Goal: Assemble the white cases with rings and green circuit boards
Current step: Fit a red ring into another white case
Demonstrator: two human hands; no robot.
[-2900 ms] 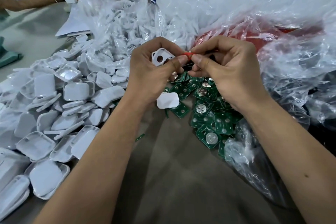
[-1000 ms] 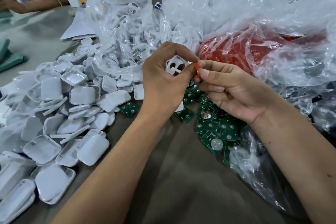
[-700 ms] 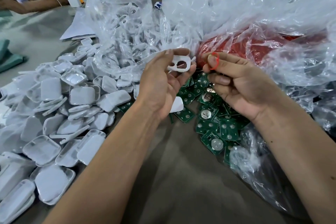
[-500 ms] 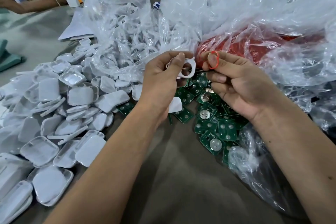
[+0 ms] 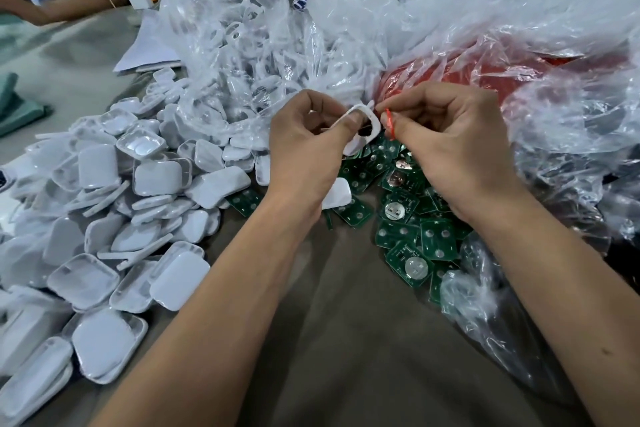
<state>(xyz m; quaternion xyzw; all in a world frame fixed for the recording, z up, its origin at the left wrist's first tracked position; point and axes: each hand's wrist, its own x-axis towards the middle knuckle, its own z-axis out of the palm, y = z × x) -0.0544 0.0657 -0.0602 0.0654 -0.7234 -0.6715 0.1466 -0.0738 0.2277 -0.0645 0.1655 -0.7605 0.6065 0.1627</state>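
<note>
My left hand grips a white case half with holes, held up edge-on above the table. Just to its right, my right hand pinches a small red ring between thumb and forefinger, close beside the case's right edge. Below both hands lies a heap of green circuit boards, some with round silver cells. A large pile of white case shells covers the left side of the table.
A clear bag of white case parts stands behind the hands. A clear bag of red rings lies at the back right, with more crumpled plastic at right. Another person's arm rests at the far left. Grey table in front.
My left hand has turned the case half from face-on to edge-on. My right hand has brought the red ring down from its raised fingertip to the case's edge.
</note>
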